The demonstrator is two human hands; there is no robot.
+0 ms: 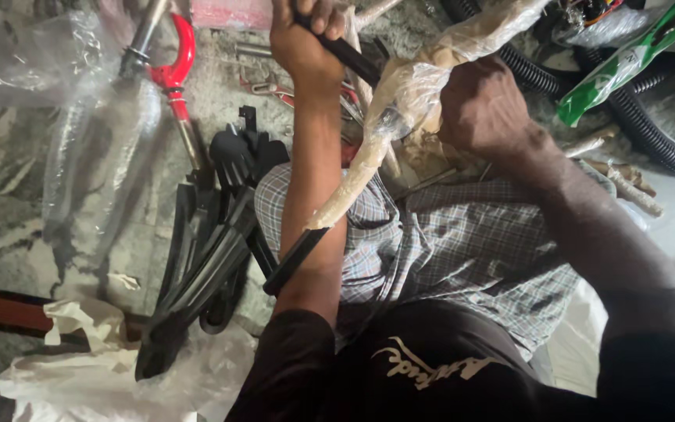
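Black bar (pixel 345 53) gripped in raised left hand (pixel 300 37), right hand (pixel 484 105) clenched on tan plastic-wrapped part (pixel 400 101), green package (pixel 634 55) at upper right.

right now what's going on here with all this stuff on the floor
A person is working over a cluttered stone floor. Their left hand grips a black bar near its top end. Their right hand is closed on a long part wrapped in clear plastic and brown paper, which crosses the bar and slants down over a checked cloth. To the left lie a pile of black plastic parts and a red and silver metal piece. Black corrugated hoses lie at upper right.
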